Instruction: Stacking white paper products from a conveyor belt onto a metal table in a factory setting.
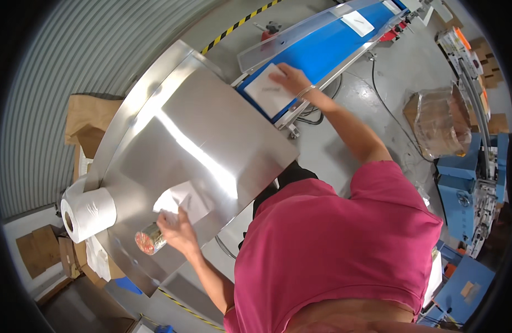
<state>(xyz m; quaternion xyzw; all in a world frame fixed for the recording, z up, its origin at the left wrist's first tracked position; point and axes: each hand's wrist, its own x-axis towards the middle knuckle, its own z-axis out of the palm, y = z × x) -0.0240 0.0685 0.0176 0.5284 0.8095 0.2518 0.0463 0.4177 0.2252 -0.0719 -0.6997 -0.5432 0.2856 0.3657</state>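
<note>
My right hand [292, 81] grips the edge of a flat white square packet [265, 93] at the near end of a blue conveyor belt [322, 54]. Faint grey print shows on that packet. Over the steel table [211, 127], my left hand [179, 232] is closed on another white packet [192, 201], slightly blurred, with a loose-looking white edge at its left. Right beside the left hand's fingers, a short shiny cylinder [150, 240] with a reddish end lies on the table; part of it is hidden by the hand.
A big white paper roll [89, 215] sits at the table's left edge. Farther up the belt lies another white packet [358, 24], with a clear guard [283, 43] along the belt's left side. A plastic-lined carton [442, 122] and blue machinery [458, 205] stand at right.
</note>
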